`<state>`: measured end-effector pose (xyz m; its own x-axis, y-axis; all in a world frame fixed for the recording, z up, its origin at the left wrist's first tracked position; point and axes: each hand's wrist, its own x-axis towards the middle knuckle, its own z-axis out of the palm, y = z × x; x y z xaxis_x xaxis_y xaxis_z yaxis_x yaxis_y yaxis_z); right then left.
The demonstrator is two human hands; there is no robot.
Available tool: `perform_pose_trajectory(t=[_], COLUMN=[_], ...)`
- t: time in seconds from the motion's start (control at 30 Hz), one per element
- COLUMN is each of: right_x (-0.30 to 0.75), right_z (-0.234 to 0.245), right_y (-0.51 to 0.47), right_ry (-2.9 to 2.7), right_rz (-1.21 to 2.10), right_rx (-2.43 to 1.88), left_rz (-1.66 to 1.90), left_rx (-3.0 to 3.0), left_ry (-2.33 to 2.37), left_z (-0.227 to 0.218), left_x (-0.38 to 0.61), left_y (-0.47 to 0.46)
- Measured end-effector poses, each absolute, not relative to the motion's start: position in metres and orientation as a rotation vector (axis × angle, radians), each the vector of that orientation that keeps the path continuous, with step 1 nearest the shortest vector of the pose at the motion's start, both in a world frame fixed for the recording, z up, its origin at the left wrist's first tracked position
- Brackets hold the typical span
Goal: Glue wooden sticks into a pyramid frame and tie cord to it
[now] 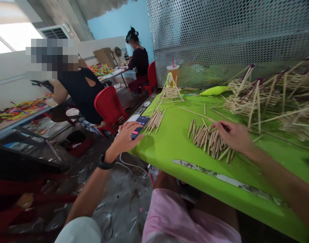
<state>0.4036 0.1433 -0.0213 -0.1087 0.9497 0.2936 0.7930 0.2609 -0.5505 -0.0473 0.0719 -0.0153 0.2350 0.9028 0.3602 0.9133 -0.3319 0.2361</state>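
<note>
Tan sticks (210, 140), pointing away from you, lie just left of your nearer right hand (230, 133), fingertips together (pinching one, I cannot tell), your left hand (126, 135) touching the phone (141, 124), grip unclear.

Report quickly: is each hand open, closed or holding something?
Left hand: on the phone; whether gripping cannot be told.
Right hand: partly closed at the sticks; whether holding one cannot be told.

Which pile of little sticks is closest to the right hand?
The wider pile, with the right hand at its edge; the narrower bundle lies farther away, beside the phone.
</note>
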Motion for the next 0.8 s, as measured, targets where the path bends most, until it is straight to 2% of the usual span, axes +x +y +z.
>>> perform_pose_trajectory(t=[0.3, 0.43, 0.57, 0.8], right_x=[0.408, 0.413, 0.415, 0.420], right_z=[-0.023, -0.022, -0.019, -0.012], right_y=[0.146, 0.149, 0.150, 0.153], right_ry=[-1.819, -1.817, -1.922, -1.968], right_rz=[0.376, 0.344, 0.302, 0.367], right_rx=[-1.387, -1.356, -1.424, -1.522], left_rz=[-0.714, -0.963, -1.235, -1.115], left_rx=[-3.079, -3.380, -3.464, -3.517], left_ry=[-1.315, -1.335, -1.295, -1.316], left_z=[0.022, 0.027, 0.010, -0.009], left_x=[0.155, 0.215, 0.232, 0.195], left_y=[0.137, 0.184, 0.212, 0.232])
